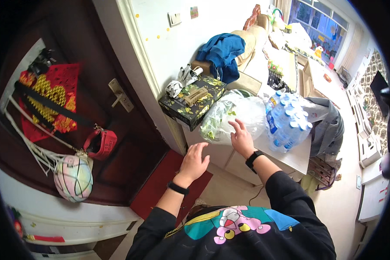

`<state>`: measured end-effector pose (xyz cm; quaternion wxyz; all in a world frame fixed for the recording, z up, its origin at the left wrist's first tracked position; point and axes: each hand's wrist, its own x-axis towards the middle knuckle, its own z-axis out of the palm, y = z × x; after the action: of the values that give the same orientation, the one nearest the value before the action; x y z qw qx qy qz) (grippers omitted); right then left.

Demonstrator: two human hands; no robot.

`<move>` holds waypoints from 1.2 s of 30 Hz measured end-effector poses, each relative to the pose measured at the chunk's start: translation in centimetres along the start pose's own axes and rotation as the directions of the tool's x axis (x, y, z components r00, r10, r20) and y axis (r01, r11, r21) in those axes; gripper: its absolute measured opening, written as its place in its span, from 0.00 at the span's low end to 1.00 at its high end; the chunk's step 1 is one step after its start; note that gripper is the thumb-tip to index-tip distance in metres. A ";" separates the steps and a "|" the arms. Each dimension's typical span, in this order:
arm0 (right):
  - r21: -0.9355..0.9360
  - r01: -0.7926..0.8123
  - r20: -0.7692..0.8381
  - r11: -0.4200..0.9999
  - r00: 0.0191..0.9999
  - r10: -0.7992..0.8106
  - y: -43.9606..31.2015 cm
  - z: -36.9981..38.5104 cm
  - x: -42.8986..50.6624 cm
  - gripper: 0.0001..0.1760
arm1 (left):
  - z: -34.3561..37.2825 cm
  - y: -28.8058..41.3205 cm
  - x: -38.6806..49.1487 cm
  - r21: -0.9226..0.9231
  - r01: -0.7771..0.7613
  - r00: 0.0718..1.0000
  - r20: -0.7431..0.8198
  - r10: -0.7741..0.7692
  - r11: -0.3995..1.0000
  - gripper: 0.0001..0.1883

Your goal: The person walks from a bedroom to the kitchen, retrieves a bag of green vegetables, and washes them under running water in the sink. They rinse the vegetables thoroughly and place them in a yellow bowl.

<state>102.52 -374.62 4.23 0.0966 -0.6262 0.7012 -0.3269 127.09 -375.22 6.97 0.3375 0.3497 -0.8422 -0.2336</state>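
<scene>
A clear plastic bag [214,113] with leafy green vegetables inside rests on a white cabinet top [292,159]. My right hand [242,138] is over the bag's front side, fingers spread and nothing gripped; whether it touches the plastic I cannot tell. Lower and to the left, my left hand [195,162] hangs in the air with its thumb apart from the fingers, holding nothing. Just right of the bag stands a shrink-wrapped pack of water bottles [287,122]. A dark floral box [195,100] lies to the bag's left, with a tan object [196,96] and crumpled silvery wrapping [186,76] on it.
At left is a dark door [126,146] with a metal handle [119,97], a red purse [104,143] and a netted basketball [73,178]. A blue garment [222,53] lies behind the box. A denim jacket [328,130] hangs at the cabinet's right end. A red mat [152,191] covers floor by the door.
</scene>
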 end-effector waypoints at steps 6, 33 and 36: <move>-0.305 -0.056 0.316 0.951 0.936 0.157 7.1 1.8 6.5 0.28 | 4.2 -3.2 7.6 0.190 -0.122 0.986 0.133 0.097 0.974 0.31; 0.641 -0.659 0.518 0.393 0.749 0.412 8.7 3.1 15.4 0.18 | 6.4 -6.9 7.4 0.111 0.212 0.959 0.168 -0.229 0.971 0.12; 0.846 -0.532 0.523 0.031 0.841 0.141 7.8 -1.8 17.0 0.22 | 6.9 -7.3 8.1 0.109 0.225 0.961 0.142 -0.239 0.968 0.11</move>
<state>91.87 -390.00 5.74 0.6603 -0.2578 0.4142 -0.5710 120.89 -384.87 1.08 0.2252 0.4421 -0.8287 -0.2588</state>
